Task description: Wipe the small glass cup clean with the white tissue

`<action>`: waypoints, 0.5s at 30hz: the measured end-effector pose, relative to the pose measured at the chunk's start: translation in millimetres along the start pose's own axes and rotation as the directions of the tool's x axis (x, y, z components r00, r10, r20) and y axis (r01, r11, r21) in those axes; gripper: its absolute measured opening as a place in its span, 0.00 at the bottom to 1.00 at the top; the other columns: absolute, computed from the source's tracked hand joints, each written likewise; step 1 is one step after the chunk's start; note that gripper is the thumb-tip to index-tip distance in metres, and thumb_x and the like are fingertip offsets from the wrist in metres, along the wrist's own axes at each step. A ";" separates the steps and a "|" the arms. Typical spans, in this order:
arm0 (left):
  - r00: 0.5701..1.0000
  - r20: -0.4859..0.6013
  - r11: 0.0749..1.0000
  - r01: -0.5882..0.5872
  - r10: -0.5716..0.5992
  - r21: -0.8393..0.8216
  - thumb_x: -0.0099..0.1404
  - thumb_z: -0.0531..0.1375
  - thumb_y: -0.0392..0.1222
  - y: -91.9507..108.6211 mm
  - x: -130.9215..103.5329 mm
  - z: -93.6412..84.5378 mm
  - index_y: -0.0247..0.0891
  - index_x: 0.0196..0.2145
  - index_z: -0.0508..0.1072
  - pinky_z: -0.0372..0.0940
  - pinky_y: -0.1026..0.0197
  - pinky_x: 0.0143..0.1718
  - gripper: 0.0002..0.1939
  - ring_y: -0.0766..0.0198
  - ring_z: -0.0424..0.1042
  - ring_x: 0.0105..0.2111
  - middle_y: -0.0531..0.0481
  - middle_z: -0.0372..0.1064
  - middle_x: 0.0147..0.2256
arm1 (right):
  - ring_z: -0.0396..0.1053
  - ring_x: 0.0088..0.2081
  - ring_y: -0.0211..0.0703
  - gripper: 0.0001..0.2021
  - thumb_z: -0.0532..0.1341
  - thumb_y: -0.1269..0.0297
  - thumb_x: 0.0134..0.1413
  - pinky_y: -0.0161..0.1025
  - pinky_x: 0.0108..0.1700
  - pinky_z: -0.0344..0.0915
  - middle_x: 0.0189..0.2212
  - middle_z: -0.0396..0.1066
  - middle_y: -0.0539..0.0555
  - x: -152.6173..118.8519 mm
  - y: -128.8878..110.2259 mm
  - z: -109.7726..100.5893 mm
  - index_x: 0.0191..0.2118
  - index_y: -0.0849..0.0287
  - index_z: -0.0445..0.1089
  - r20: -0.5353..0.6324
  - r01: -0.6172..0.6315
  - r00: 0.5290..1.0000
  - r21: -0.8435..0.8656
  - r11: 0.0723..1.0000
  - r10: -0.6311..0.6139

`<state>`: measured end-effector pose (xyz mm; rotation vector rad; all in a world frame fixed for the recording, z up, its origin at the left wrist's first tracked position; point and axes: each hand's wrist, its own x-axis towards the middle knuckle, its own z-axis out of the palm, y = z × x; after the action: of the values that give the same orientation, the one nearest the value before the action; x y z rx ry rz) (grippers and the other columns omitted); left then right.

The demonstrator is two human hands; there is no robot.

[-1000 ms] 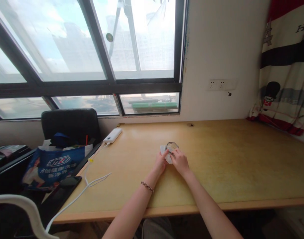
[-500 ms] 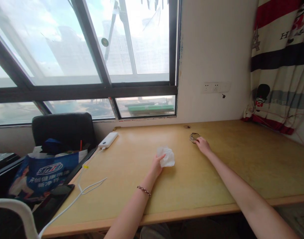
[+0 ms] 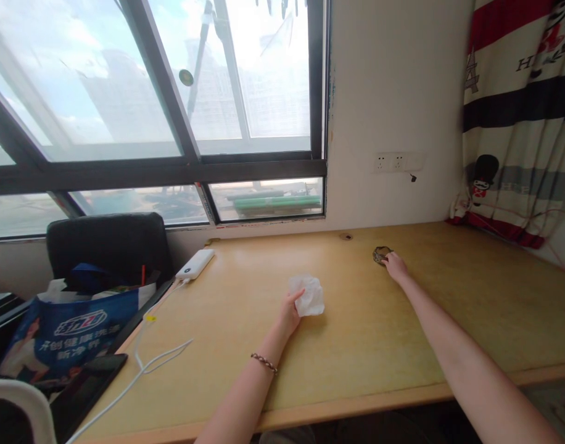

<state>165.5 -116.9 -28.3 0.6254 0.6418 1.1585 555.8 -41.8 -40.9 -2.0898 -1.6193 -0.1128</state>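
Note:
My left hand (image 3: pixel 292 310) holds a crumpled white tissue (image 3: pixel 311 297) over the middle of the wooden table (image 3: pixel 351 345), with the thumb lying on top of it. A braided bracelet (image 3: pixel 264 363) circles my left wrist. Farther back and to the right, my right hand (image 3: pixel 395 266) is closed on the right edge of a dark, thin coiled loop (image 3: pixel 381 254), which looks like a cable or band. Whether the loop touches the tabletop I cannot tell.
A white power bank (image 3: pixel 197 264) with a white cable (image 3: pixel 164 356) lies at the table's left edge. Beyond that edge are a black chair (image 3: pixel 107 242) and a blue bag (image 3: pixel 74 333). Wall sockets (image 3: pixel 397 162) and a curtain (image 3: pixel 518 145) are behind.
My right hand has moved to the right across the table with the dark loop. My left hand still holds the tissue in nearly the same place. The view has shifted slightly.

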 end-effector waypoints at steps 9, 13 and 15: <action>0.999 -0.034 0.998 0.031 -0.033 -0.050 0.51 0.59 0.38 1.9 -1.7 3.8 0.32 0.39 0.68 0.62 0.54 0.42 0.16 0.54 0.69 0.38 0.43 0.71 0.36 | 0.62 0.36 0.45 0.08 0.54 0.68 0.47 0.39 0.37 0.55 0.36 0.63 0.61 2.7 -10.1 -1.4 0.33 0.66 0.67 0.004 -0.070 0.998 -0.010 0.998 0.070; 0.994 -0.042 0.991 0.095 -0.099 -0.094 0.53 0.57 0.42 1.9 -0.8 3.3 0.31 0.40 0.67 0.62 0.54 0.43 0.17 0.54 0.68 0.40 0.42 0.70 0.38 | 0.61 0.38 0.47 0.09 0.54 0.68 0.47 0.41 0.39 0.54 0.39 0.62 0.64 -1.5 -18.3 -7.3 0.35 0.66 0.66 -0.014 -0.103 0.995 -0.010 0.995 0.103; 0.991 -0.076 0.988 0.096 -0.106 -0.121 0.54 0.57 0.42 1.3 1.0 2.2 0.31 0.40 0.67 0.62 0.54 0.43 0.16 0.54 0.68 0.40 0.42 0.70 0.37 | 0.59 0.42 0.50 0.12 0.55 0.68 0.45 0.44 0.42 0.52 0.45 0.59 0.65 -8.9 -31.8 -10.0 0.39 0.66 0.65 -0.087 -0.116 0.989 0.011 0.993 0.117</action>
<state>166.6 -115.8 -26.0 0.4425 0.6634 1.1227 525.9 -48.3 -24.9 -2.1385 -1.4411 -0.1575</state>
